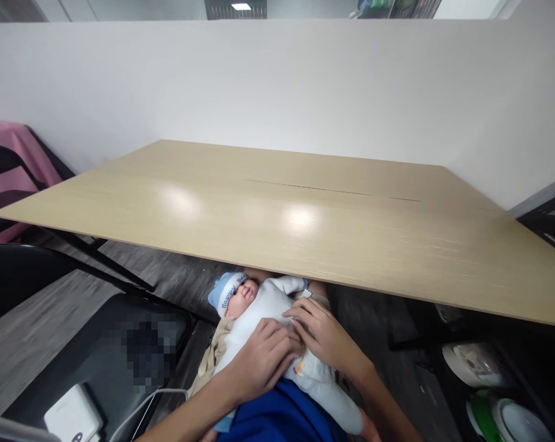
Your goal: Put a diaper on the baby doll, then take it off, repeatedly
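A baby doll (266,307) lies face up and slantwise across my lap, partly beneath the table edge. It wears a blue and white knit cap (223,294) lettered "Happy Baby" and white clothing. My left hand (271,356) is at the doll's middle, its fingers curled together on the white clothing. Close beside it, my right hand (323,334) has bent fingers pinching the white fabric, with the fingertips of both hands nearly meeting. Lower down, white fabric with an orange print (299,366) covers the doll's hip. What lies under my fingers is partly hidden.
A light wooden table (268,209) spans the view ahead, against a white partition (277,86). On the left, a black chair (97,350) holds a white charger-like box (73,414) with a cable. White and green items (484,411) sit low at right.
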Demonstrator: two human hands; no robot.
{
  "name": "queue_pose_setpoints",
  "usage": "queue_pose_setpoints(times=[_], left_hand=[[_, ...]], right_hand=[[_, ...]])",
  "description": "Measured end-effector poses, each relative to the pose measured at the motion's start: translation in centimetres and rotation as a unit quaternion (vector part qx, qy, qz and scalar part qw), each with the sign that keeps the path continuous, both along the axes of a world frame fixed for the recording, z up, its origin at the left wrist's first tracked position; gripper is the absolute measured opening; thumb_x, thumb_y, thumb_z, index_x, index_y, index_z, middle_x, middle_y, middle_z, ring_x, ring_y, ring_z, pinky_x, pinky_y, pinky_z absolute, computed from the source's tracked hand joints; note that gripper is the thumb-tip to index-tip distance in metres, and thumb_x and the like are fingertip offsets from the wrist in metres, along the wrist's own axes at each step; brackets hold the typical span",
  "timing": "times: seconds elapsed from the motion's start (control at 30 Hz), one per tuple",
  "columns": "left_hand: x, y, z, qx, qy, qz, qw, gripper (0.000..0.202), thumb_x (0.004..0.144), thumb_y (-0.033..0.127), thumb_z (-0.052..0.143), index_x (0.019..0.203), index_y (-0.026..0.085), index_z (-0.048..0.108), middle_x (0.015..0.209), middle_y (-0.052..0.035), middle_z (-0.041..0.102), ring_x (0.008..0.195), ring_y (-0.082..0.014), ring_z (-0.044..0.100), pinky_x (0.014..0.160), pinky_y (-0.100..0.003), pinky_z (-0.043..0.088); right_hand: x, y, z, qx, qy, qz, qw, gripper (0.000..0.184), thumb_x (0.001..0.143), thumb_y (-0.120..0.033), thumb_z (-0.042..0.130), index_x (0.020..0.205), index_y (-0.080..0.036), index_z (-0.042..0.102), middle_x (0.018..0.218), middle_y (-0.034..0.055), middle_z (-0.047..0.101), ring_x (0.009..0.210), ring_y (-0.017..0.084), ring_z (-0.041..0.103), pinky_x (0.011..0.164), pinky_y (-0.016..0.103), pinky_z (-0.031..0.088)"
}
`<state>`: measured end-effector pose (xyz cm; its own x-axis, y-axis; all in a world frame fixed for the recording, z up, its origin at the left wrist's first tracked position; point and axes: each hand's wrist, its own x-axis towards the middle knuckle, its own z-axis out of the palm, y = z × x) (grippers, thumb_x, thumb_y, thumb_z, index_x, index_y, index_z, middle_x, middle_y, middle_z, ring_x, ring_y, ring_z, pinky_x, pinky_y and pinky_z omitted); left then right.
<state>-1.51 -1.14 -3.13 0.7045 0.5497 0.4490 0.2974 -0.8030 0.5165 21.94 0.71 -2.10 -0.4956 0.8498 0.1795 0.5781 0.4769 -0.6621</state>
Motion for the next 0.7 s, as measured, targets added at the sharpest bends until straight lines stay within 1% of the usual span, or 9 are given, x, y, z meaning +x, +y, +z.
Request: queue_pose_setpoints(times=[0.07, 0.13, 0.23, 0.3, 0.4, 0.47, 0.53, 0.6, 0.7], left_hand=[[-1.6, -0.9, 0.5, -0.026, 0.003, -0.079, 0.996, 0.011, 0.117, 0.022, 0.048, 0.118, 0.022, 0.059, 0.108, -0.0044, 0.077, 0.095, -0.0217, 0.062, 0.092, -0.037, 0.045], [-3.3, -1.8, 0.9, -0.061, 0.020, -0.136, 0.989, 0.007, 0.116, 0.025, 0.052, 0.116, 0.023, 0.059, 0.103, -0.0031, 0.077, 0.091, -0.0205, 0.064, 0.092, -0.036, 0.046], [-4.6, -2.5, 1.6, -0.135, 0.038, -0.152, 0.978, 0.004, 0.115, 0.027, 0.057, 0.117, 0.026, 0.060, 0.101, -0.0015, 0.078, 0.093, -0.0200, 0.067, 0.095, -0.033, 0.048], [-3.7, -1.8, 2.2, -0.174, 0.036, -0.146, 0.973, 0.006, 0.115, 0.025, 0.057, 0.118, 0.026, 0.062, 0.100, 0.0000, 0.078, 0.094, -0.0187, 0.068, 0.099, -0.032, 0.048], [0.9, 1.0, 2.8, -0.144, 0.081, -0.111, 0.980, 0.013, 0.115, 0.033, 0.057, 0.117, 0.023, 0.065, 0.108, -0.0034, 0.078, 0.102, -0.0206, 0.068, 0.106, -0.036, 0.048], [5.4, 3.2, 2.5, -0.076, 0.174, -0.084, 0.978, 0.034, 0.110, 0.047, 0.067, 0.126, 0.018, 0.067, 0.126, -0.0132, 0.076, 0.121, -0.0298, 0.067, 0.106, -0.042, 0.050], [10.1, 4.8, 1.6, -0.036, 0.295, -0.100, 0.950, 0.053, 0.100, 0.052, 0.080, 0.133, 0.011, 0.070, 0.139, -0.0219, 0.073, 0.135, -0.0384, 0.064, 0.113, -0.050, 0.049], [13.8, 5.6, 0.4, -0.041, 0.376, -0.109, 0.919, 0.062, 0.094, 0.055, 0.087, 0.133, 0.009, 0.073, 0.138, -0.0234, 0.075, 0.140, -0.0407, 0.063, 0.114, -0.051, 0.049], [16.5, 5.9, -1.1, -0.052, 0.412, -0.085, 0.906, 0.069, 0.085, 0.058, 0.095, 0.127, 0.007, 0.076, 0.131, -0.0267, 0.079, 0.133, -0.0446, 0.068, 0.109, -0.055, 0.050]], right_hand=[[0.7, -0.6, 1.1, -0.016, -0.013, 0.005, 1.000, 0.026, 0.118, -0.032, 0.050, 0.119, -0.025, 0.075, 0.118, 0.0068, 0.078, 0.115, 0.026, 0.069, 0.107, 0.043, 0.051], [2.1, -1.7, 2.5, -0.053, -0.019, 0.016, 0.998, 0.031, 0.119, -0.037, 0.048, 0.111, -0.025, 0.075, 0.112, 0.0048, 0.081, 0.110, 0.025, 0.070, 0.106, 0.042, 0.050], [5.3, -4.1, 4.5, -0.136, -0.033, 0.012, 0.990, 0.038, 0.118, -0.046, 0.047, 0.105, -0.026, 0.077, 0.105, 0.0029, 0.083, 0.103, 0.023, 0.071, 0.100, 0.037, 0.050], [7.2, -5.6, 4.9, -0.197, -0.062, -0.019, 0.978, 0.044, 0.118, -0.053, 0.045, 0.101, -0.027, 0.075, 0.091, 0.0018, 0.081, 0.094, 0.023, 0.072, 0.093, 0.034, 0.050], [8.3, -6.9, 3.4, -0.260, -0.124, -0.082, 0.954, 0.045, 0.117, -0.054, 0.042, 0.096, -0.026, 0.070, 0.075, 0.0006, 0.077, 0.077, 0.022, 0.072, 0.079, 0.032, 0.046], [8.1, -7.3, 1.4, -0.257, -0.165, -0.124, 0.944, 0.036, 0.114, -0.048, 0.046, 0.097, -0.026, 0.069, 0.080, 0.0028, 0.079, 0.074, 0.023, 0.073, 0.070, 0.031, 0.041], [7.6, -7.5, -0.8, -0.240, -0.195, -0.160, 0.937, 0.028, 0.109, -0.042, 0.051, 0.096, -0.026, 0.069, 0.088, 0.0063, 0.082, 0.077, 0.025, 0.075, 0.066, 0.031, 0.036], [7.4, -8.0, -2.7, -0.240, -0.199, -0.186, 0.932, 0.027, 0.106, -0.041, 0.052, 0.092, -0.026, 0.070, 0.087, 0.0082, 0.082, 0.077, 0.027, 0.076, 0.065, 0.032, 0.036], [8.0, -9.4, -4.8, -0.261, -0.142, -0.203, 0.933, 0.033, 0.104, -0.046, 0.050, 0.089, -0.028, 0.073, 0.081, 0.0074, 0.081, 0.076, 0.029, 0.077, 0.065, 0.033, 0.041]])
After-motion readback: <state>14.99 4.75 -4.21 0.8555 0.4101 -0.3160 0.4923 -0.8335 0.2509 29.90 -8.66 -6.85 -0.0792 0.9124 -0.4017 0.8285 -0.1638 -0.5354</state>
